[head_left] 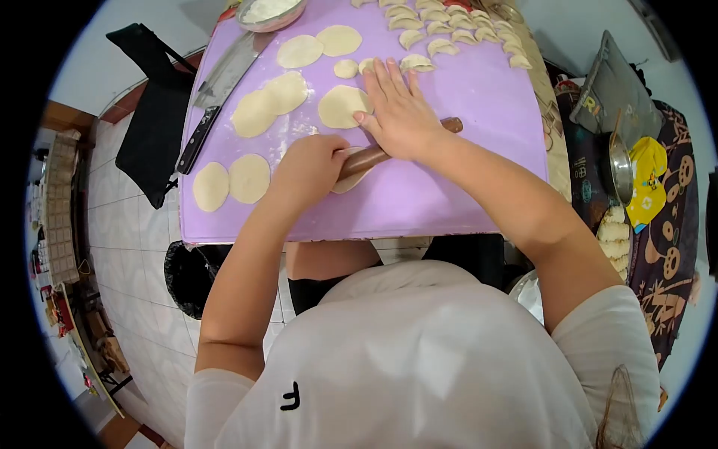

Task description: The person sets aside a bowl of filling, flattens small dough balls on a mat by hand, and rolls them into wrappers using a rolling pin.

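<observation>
A brown wooden rolling pin (365, 160) lies slantwise over a round dough wrapper (348, 183) near the front of the purple mat. My right hand (404, 116) presses down on the pin with its palm, fingers stretched out and pointing away from me. Curled fingers of my left hand (310, 168) hold the wrapper's left side, by the pin's near end; the fingertips are mostly hidden. Just beyond is a flat wrapper (342, 107), partly beside my right thumb. A small dough disc (345, 69) sits near my right fingertips, and another is partly covered by them.
More rolled wrappers (254, 114) lie at the left of the purple mat (479, 179). A cleaver (232, 71) with a black handle rests along the left edge. Folded dumplings (441, 28) stand in rows at the back right. A flour bowl (271, 10) is at the back.
</observation>
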### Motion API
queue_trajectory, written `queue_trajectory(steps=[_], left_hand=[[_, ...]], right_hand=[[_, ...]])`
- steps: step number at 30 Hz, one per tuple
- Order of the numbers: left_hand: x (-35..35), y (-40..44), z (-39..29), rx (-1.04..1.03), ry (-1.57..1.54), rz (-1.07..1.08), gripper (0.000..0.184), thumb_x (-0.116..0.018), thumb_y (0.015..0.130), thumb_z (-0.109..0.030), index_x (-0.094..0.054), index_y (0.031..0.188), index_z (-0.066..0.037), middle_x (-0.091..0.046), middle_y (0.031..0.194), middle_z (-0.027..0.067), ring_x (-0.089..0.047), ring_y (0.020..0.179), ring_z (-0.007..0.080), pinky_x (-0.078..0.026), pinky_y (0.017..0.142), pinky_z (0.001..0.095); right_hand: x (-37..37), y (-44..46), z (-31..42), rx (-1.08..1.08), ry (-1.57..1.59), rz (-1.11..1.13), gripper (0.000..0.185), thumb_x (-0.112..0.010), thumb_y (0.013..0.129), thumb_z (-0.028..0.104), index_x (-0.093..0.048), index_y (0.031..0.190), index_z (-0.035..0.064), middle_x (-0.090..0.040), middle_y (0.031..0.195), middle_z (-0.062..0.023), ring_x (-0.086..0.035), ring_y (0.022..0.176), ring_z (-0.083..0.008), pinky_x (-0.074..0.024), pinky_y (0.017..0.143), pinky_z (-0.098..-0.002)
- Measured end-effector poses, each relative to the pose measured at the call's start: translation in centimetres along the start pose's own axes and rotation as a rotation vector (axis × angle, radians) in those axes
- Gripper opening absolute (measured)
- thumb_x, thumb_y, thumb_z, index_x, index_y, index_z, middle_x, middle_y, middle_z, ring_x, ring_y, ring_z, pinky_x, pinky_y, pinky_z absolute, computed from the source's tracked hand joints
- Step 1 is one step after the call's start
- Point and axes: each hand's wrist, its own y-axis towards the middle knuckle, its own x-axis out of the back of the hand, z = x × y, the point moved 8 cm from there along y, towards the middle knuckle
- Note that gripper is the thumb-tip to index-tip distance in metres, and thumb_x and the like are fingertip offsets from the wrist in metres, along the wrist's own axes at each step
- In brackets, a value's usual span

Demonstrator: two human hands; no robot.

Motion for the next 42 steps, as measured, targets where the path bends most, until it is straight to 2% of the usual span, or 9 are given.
queue_trajectory(steps=[4,7,13,22,28,31,34,40,42], left_hand=[[-0.4,0.5,0.2,0.017,0.003,0.109,0.023,-0.062,0.086,-0.016,-0.067,0.104,-0.002,-0.066,0.083,0.0167,-0.063,0.073,0.0299,-0.049,0.069,0.0377],[-0.5,-0.5,2.0,0.186,-0.279,0.069,0.025,-0.063,0.085,-0.017,-0.067,0.106,-0.003,-0.067,0.083,0.0167,-0.063,0.074,0.0308,-0.049,0.069,0.0378],[0.5,-1.2,0.7,-0.003,-0.073,-0.058,0.026,-0.065,0.084,-0.018,-0.067,0.104,-0.002,-0.067,0.082,0.0144,-0.061,0.072,0.0217,-0.049,0.069,0.0335],[-0.6,-0.5,1.8,0.2,-0.253,0.11,0.023,-0.064,0.086,-0.014,-0.066,0.104,-0.001,-0.067,0.08,0.0128,-0.06,0.072,0.0189,-0.048,0.068,0.0323],[0.4,-0.1,1.1,-0.024,-0.122,-0.085,0.021,-0.063,0.087,-0.013,-0.068,0.104,-0.003,-0.064,0.075,0.0098,-0.059,0.067,0.0163,-0.047,0.063,0.032],[-0.1,0.4,0.4,0.129,-0.052,0.141,0.02,-0.063,0.087,-0.014,-0.068,0.104,-0.003,-0.064,0.077,0.0115,-0.059,0.069,0.0148,-0.046,0.064,0.0305],[-0.4,0.4,0.3,0.067,-0.065,0.178,0.021,-0.062,0.088,-0.016,-0.068,0.101,-0.001,-0.067,0.079,0.0137,-0.063,0.071,0.0271,-0.049,0.066,0.0379],[-2.4,1.3,2.1,0.162,-0.702,0.322,0.023,-0.06,0.093,-0.018,-0.067,0.109,-0.002,-0.062,0.084,-0.0008,-0.054,0.072,0.0085,-0.047,0.061,0.0285],[-1.3,2.8,1.6,0.197,-0.646,0.278,0.025,-0.058,0.094,-0.016,-0.064,0.113,-0.001,-0.064,0.09,0.0008,-0.058,0.076,0.0102,-0.05,0.065,0.0284]], right_hand=[[1.3,-6.6,1.9,0.022,0.03,0.207,0.075,-0.048,0.095,0.045,-0.029,0.143,-0.0097,-0.026,0.151,-0.0306,-0.021,0.143,-0.0429,-0.0153,0.114,-0.0597],[3.2,-10.1,3.5,0.029,0.034,0.314,0.076,-0.048,0.095,0.046,-0.029,0.143,-0.0095,-0.025,0.151,-0.0304,-0.021,0.144,-0.0424,-0.0149,0.114,-0.0594],[-0.4,-0.5,0.4,-0.006,0.008,0.052,0.077,-0.049,0.094,0.045,-0.029,0.143,-0.0104,-0.025,0.151,-0.0301,-0.022,0.143,-0.0414,-0.0154,0.115,-0.0586],[3.4,-9.6,3.7,0.027,0.082,0.237,0.071,-0.044,0.097,0.044,-0.033,0.141,-0.0106,-0.03,0.149,-0.0311,-0.026,0.141,-0.043,-0.0151,0.115,-0.0569],[-0.5,1.4,-0.3,-0.014,0.029,0.011,0.072,-0.042,0.098,0.044,-0.029,0.142,-0.0109,-0.026,0.15,-0.0311,-0.021,0.143,-0.043,-0.0151,0.115,-0.057],[0.2,-0.2,0.6,0.011,-0.077,0.035,0.075,-0.045,0.097,0.045,-0.025,0.144,-0.0106,-0.023,0.152,-0.0304,-0.019,0.144,-0.0425,-0.0149,0.115,-0.0567],[1.9,-6.6,2.5,0.023,-0.03,0.175,0.079,-0.049,0.094,0.045,-0.024,0.145,-0.01,-0.023,0.152,-0.0298,-0.019,0.144,-0.0425,-0.0148,0.115,-0.0566],[3.9,-11.9,2.9,0.043,0.314,0.185,0.081,-0.059,0.09,0.04,-0.024,0.147,-0.0055,-0.025,0.154,-0.024,-0.02,0.144,-0.0421,-0.016,0.117,-0.0526],[4.0,-11.5,2.7,0.054,0.3,0.138,0.077,-0.065,0.085,0.036,-0.032,0.144,-0.0018,-0.035,0.149,-0.0194,-0.03,0.14,-0.0382,-0.0231,0.115,-0.0498]])
